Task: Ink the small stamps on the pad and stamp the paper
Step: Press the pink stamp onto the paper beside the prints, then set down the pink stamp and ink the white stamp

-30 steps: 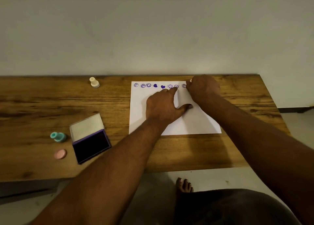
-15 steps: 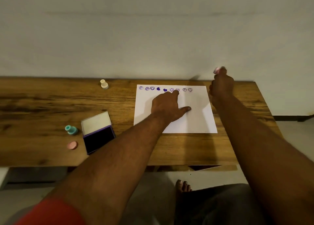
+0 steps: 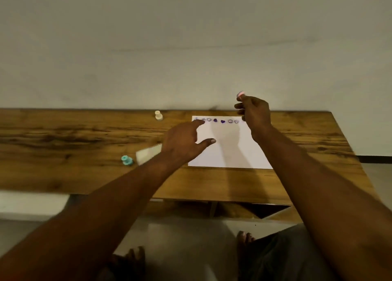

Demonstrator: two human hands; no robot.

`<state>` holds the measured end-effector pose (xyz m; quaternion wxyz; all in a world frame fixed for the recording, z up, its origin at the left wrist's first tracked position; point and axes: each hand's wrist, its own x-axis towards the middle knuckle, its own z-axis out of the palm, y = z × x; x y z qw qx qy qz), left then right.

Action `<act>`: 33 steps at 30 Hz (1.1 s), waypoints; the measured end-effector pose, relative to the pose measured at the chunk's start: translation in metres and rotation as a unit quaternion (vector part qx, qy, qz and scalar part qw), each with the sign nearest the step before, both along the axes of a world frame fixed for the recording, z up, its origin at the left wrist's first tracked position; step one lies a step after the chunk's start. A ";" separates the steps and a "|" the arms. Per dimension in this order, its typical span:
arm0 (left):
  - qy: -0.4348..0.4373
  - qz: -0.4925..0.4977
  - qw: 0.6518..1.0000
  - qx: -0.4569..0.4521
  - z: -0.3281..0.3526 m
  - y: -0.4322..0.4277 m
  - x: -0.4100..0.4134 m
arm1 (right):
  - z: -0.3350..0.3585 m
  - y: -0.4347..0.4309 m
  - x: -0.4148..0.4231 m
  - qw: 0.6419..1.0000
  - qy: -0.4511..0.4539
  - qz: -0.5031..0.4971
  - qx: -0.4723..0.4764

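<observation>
The paper [image 3: 229,151] lies flat on the desk [image 3: 63,136], toward its right half and close to the far edge. Along the sheet's top edge runs a row of purple prints [image 3: 222,121]: small round faces and 2 solid hearts. The right end of the row is hidden behind the right hand [image 3: 255,113].

That hand is raised above the sheet's far right corner, clear of the paper. Its fingertips are clamped on a pink stamp [image 3: 241,94], which sticks up above the fingers in front of the wall [image 3: 191,47].

The left hand [image 3: 182,141] is over the sheet's left edge, fingers spread apart and holding nothing. The forefinger reaches toward the top left corner, by the first prints, and the thumb points out across the white area. Whether it touches the paper I cannot tell, as the hand is blurred.

Left of the sheet, the ink pad [image 3: 148,154] shows only its pale open lid; the rest is hidden behind the left forearm. A teal stamp [image 3: 126,160] is just beside the lid on its left. A cream stamp [image 3: 158,115] stands upright near the desk's far edge, well apart from the other 2 stamps and a little left of the sheet's top corner.

Below the desk's near edge, bare toes [image 3: 245,237] rest on the floor [image 3: 191,234].
</observation>
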<state>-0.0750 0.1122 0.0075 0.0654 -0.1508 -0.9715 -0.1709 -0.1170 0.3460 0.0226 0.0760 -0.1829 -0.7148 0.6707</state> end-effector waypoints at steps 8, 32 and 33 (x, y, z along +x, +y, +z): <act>-0.025 0.169 0.984 0.047 0.004 -0.168 0.088 | -0.001 -0.137 0.031 0.917 0.110 0.301 0.237; -0.104 0.217 0.969 0.053 -0.049 -0.214 0.097 | -0.026 -0.286 0.060 0.609 0.209 0.491 0.587; -0.106 0.217 0.969 0.051 -0.049 -0.214 0.096 | -0.028 -0.287 0.060 0.603 0.213 0.490 0.593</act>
